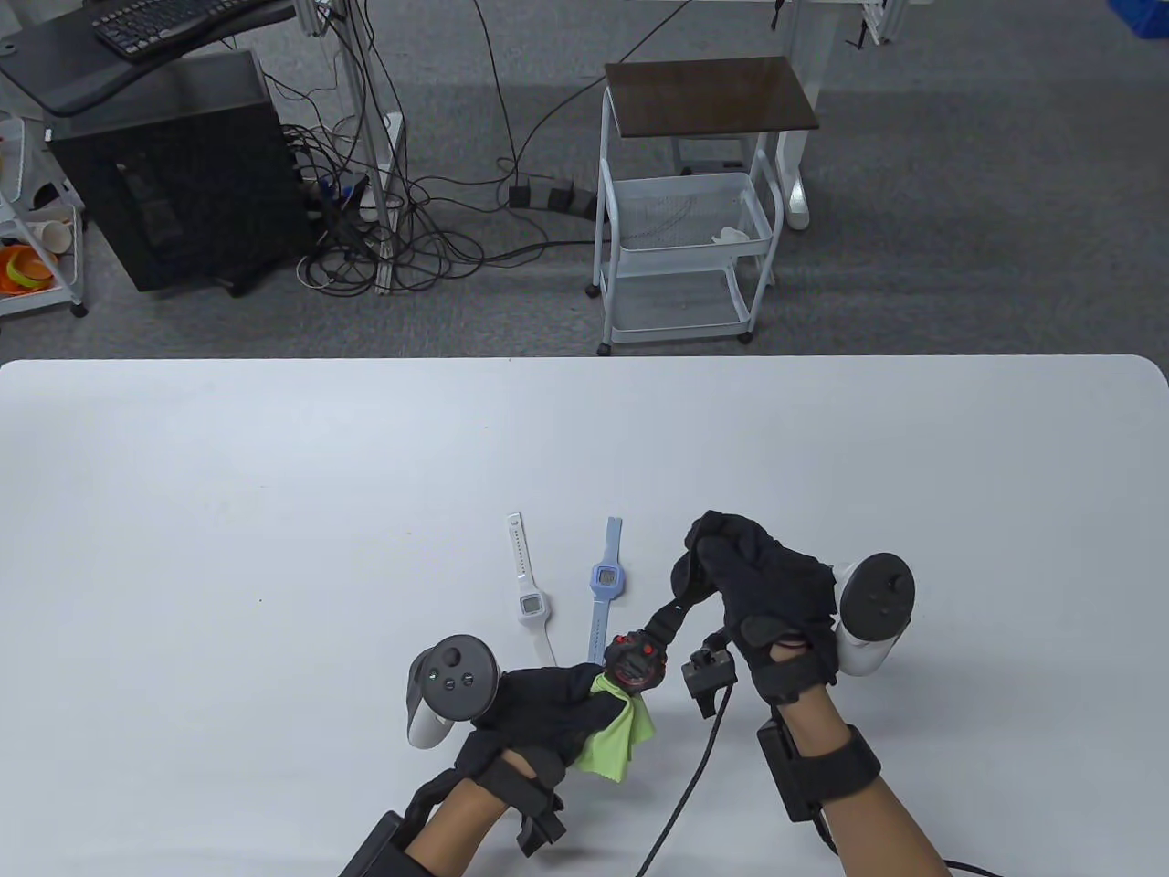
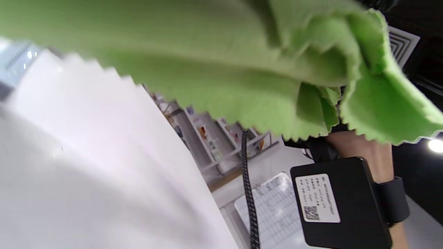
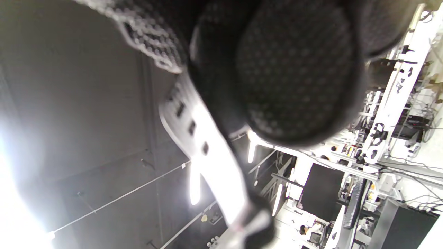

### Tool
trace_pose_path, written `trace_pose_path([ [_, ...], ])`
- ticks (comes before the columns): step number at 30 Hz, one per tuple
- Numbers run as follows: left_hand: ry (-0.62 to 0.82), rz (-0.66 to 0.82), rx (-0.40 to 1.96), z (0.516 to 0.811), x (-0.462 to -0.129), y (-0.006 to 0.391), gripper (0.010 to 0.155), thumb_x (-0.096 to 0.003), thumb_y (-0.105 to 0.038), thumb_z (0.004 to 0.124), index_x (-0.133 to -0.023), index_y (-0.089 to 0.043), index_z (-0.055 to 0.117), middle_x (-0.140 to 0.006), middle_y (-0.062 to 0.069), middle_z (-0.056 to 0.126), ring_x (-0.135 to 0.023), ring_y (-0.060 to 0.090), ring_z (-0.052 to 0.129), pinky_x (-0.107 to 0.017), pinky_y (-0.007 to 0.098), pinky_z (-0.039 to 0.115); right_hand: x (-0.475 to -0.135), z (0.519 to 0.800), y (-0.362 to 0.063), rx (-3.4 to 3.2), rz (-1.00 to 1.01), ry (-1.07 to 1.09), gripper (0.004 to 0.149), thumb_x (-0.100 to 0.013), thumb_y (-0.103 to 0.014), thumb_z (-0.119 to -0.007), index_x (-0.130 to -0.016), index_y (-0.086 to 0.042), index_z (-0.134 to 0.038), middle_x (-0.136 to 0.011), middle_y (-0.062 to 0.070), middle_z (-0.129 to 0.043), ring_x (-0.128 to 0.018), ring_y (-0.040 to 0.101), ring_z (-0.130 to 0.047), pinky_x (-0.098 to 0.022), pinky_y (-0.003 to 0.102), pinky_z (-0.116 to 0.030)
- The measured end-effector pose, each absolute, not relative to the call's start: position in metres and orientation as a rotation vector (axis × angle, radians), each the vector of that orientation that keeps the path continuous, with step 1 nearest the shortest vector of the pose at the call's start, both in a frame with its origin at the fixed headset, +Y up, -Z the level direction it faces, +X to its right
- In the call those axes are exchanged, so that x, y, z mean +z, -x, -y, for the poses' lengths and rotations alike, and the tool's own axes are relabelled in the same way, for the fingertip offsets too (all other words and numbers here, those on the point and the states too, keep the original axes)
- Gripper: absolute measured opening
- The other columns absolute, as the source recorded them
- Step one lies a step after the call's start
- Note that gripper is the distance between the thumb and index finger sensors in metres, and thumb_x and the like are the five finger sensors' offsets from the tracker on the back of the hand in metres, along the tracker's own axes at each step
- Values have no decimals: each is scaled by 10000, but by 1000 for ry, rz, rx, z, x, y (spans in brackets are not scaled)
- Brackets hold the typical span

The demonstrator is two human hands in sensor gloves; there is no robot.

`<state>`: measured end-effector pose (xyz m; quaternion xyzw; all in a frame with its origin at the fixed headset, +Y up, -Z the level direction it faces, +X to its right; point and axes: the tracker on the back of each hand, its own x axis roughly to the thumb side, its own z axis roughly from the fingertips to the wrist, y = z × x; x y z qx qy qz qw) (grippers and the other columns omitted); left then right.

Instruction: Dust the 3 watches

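Black watch (image 1: 637, 664) hangs between your two hands above the tabletop (image 1: 274, 512): your right hand (image 1: 763, 594) is curled round the far strap end, and its long axis slants down-left to the face. Your left hand (image 1: 539, 708) grips the green cloth (image 1: 619, 731) right at that face, I think touching it. The white watch (image 1: 530, 603) and blue watch (image 1: 605, 585) lie flat just beyond.

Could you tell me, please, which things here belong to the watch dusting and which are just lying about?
Job: black watch, held by right hand; green cloth in left hand; white watch; blue watch.
Lying about: wire cart, computer tower, keyboard.
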<state>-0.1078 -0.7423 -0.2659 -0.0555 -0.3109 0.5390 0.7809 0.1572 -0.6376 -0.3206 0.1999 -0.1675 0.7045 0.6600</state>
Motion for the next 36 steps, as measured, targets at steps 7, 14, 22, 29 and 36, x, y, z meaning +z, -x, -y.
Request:
trace_pose_path([
  [7,108,591,1057,740,-264,105,473,-515,-477,756,-872,-168,781,-751,-55,975,-657,195,1061,-712,582,627,-317,635,-155,1599,406,-472,392,-394,-373,-784,-668,-110,-881,-354,21,-1092,-190,198,-1072,-448,556,-756],
  [14,189,483,1145,748,-268,112,472,-536,-501,733,-875,-174,700,-693,-31,891,-579,210,954,-681,615,576,-316,634,-153,1595,413,-487,391,-395,-376,-784,-669,-116,-883,-356,17,-1091,-196,198,-1070,-450,559,-752],
  [22,249,504,1133,755,-269,107,463,-533,-581,679,-716,-193,853,-484,-82,984,-426,192,1035,-653,610,637,-318,635,-158,1571,408,-473,387,-394,-365,-787,-670,-112,-884,-367,38,-1087,-212,221,-1063,-459,572,-737],
  [29,226,514,1075,748,-268,106,447,-527,-473,753,-898,-224,773,-778,-72,962,-723,205,1027,-705,601,609,-316,631,-163,1533,454,-464,385,-395,-363,-791,-672,-112,-884,-375,43,-1086,-223,229,-1060,-465,576,-730],
  [36,265,496,1154,754,-270,109,447,-532,-446,756,-918,-221,740,-760,-48,929,-689,211,984,-717,630,546,-316,630,-164,1530,463,-464,383,-396,-363,-791,-674,-116,-883,-381,43,-1085,-231,231,-1058,-468,579,-727],
])
